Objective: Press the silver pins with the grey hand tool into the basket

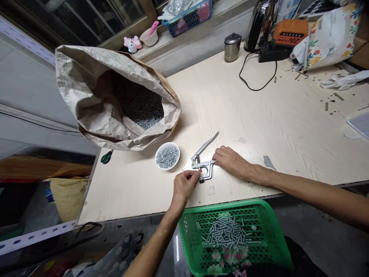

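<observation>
A pair of silver snap pliers (206, 164) lies on the table, its handles spread and a spring between them. My right hand (231, 161) is closed on the end of the lower handle. At the jaws, beside a small red part and a black tip, my left hand (186, 186) is pinched; whatever its fingertips hold is too small and hidden to name. Just left of the pliers stands a white bowl (167, 156) full of small metal pieces. Below the table edge, a green basket (272, 227) holds a heap of thin metal rods that look like screws or springs.
A large woven sack (95, 119) of dark and shiny small metal pieces stands at the left. Green-handled scissors (106, 157) lie near it. Toward the back are a lidded metal canister (232, 48), a kettle (261, 25), a black cable (256, 89) and a flowered bag (331, 38).
</observation>
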Demonstrator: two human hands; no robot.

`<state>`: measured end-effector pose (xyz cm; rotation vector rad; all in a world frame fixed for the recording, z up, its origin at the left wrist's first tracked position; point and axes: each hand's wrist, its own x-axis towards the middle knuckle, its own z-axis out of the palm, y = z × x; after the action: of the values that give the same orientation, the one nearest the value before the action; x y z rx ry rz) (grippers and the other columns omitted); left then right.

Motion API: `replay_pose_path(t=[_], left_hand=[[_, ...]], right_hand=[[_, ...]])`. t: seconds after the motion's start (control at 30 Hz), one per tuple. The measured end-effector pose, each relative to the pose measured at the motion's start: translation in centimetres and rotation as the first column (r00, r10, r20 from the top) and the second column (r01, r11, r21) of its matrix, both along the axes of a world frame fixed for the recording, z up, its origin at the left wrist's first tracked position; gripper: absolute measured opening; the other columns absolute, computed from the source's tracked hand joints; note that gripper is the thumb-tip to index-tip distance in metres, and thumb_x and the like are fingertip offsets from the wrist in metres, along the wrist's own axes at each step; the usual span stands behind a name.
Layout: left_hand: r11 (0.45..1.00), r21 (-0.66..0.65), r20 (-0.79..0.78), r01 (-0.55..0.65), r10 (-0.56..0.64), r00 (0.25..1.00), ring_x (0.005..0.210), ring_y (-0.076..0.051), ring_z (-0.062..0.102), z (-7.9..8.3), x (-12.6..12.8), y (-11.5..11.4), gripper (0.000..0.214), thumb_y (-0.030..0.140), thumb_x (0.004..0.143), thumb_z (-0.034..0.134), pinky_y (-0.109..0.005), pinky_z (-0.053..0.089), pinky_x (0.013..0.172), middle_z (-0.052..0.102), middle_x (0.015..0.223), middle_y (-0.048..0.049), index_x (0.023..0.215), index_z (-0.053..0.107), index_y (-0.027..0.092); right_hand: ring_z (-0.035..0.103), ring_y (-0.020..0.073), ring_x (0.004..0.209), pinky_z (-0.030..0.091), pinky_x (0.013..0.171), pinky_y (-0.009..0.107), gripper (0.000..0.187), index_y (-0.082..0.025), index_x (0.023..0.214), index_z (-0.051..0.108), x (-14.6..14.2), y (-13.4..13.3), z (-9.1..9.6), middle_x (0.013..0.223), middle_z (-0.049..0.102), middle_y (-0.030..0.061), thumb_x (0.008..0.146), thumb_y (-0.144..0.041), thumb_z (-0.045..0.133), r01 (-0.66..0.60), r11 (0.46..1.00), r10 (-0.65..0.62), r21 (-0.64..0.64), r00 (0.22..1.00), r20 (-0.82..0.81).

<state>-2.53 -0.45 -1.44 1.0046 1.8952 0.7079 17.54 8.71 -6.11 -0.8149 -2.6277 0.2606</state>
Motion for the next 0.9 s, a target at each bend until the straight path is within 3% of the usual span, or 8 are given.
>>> replay_pose_path(t=[0.27, 0.53, 0.7, 0.77, 0.83, 0.9], left_hand=[[0.991, -0.042, -0.099, 0.127, -0.131, 0.986, 0.052, -0.014, 0.055, -0.2, -0.8, 0.4, 0.031, 0.044, 0.072, 0.063, -0.025, 0.042, 0.055, 0.064, 0.056, -0.0029, 0.066, 0.07, 0.015], [0.943, -0.206, -0.098, 0.262, -0.286, 0.953, 0.046, -0.011, 0.049, 1.5, -0.2, 2.1, 0.024, 0.034, 0.071, 0.065, -0.025, 0.034, 0.051, 0.06, 0.049, -0.0013, 0.058, 0.067, 0.014], [0.955, -0.132, -0.069, 0.267, -0.277, 0.958, 0.047, -0.009, 0.047, 0.7, 0.2, 2.2, 0.021, 0.026, 0.071, 0.065, -0.025, 0.031, 0.05, 0.057, 0.048, 0.0, 0.054, 0.062, 0.014], [0.974, -0.068, -0.041, 0.216, -0.219, 0.975, 0.049, -0.009, 0.048, 0.9, 0.2, 1.7, 0.02, 0.024, 0.073, 0.063, -0.025, 0.033, 0.051, 0.057, 0.05, -0.0001, 0.055, 0.062, 0.014], [0.994, 0.018, 0.002, 0.111, -0.111, 0.994, 0.054, -0.01, 0.053, 2.2, 0.1, 0.4, 0.015, 0.023, 0.073, 0.062, -0.024, 0.039, 0.055, 0.061, 0.056, -0.0012, 0.062, 0.065, 0.013], [0.997, 0.074, 0.119, 0.033, -0.041, 0.992, 0.062, -0.012, 0.059, 4.6, -0.1, -1.8, 0.013, 0.025, 0.072, 0.064, -0.025, 0.045, 0.061, 0.067, 0.066, -0.0031, 0.073, 0.068, 0.013]], right_hand=[[0.038, 0.0199, 0.076, 0.029, 0.068, 0.033, 0.027, -0.018, 0.08, 0.051, 0.3, -1.0, -0.3, 0.081, 0.052, 0.0064, 0.095, -0.006, 0.032, -0.051, 0.996, 0.054, 0.067, 0.998, -0.043], [0.04, 0.0231, 0.081, 0.033, 0.072, 0.036, 0.025, -0.017, 0.085, 0.055, 0.8, -0.5, -0.6, 0.084, 0.053, 0.0094, 0.098, -0.02, 0.034, -0.057, 0.998, 0.057, 0.022, 0.998, 0.026], [0.043, 0.0255, 0.085, 0.036, 0.077, 0.04, 0.027, -0.018, 0.094, 0.058, 1.2, 0.0, 0.0, 0.089, 0.054, 0.0112, 0.098, -0.033, 0.035, -0.088, 0.992, 0.091, -0.089, 0.995, 0.03], [0.045, 0.0266, 0.087, 0.037, 0.078, 0.043, 0.029, -0.019, 0.098, 0.058, 1.4, 0.0, 0.2, 0.09, 0.054, 0.0108, 0.098, -0.035, 0.034, -0.089, 0.991, 0.092, -0.098, 0.995, 0.031], [0.046, 0.0267, 0.088, 0.038, 0.079, 0.044, 0.029, -0.019, 0.099, 0.058, 1.6, 0.0, 0.4, 0.089, 0.054, 0.0103, 0.097, -0.035, 0.034, -0.09, 0.99, 0.093, -0.104, 0.995, 0.025], [0.047, 0.0264, 0.089, 0.04, 0.079, 0.044, 0.028, -0.019, 0.099, 0.058, 1.8, 0.0, 0.4, 0.089, 0.054, 0.01, 0.097, -0.036, 0.035, -0.094, 0.99, 0.096, -0.108, 0.995, 0.014]])
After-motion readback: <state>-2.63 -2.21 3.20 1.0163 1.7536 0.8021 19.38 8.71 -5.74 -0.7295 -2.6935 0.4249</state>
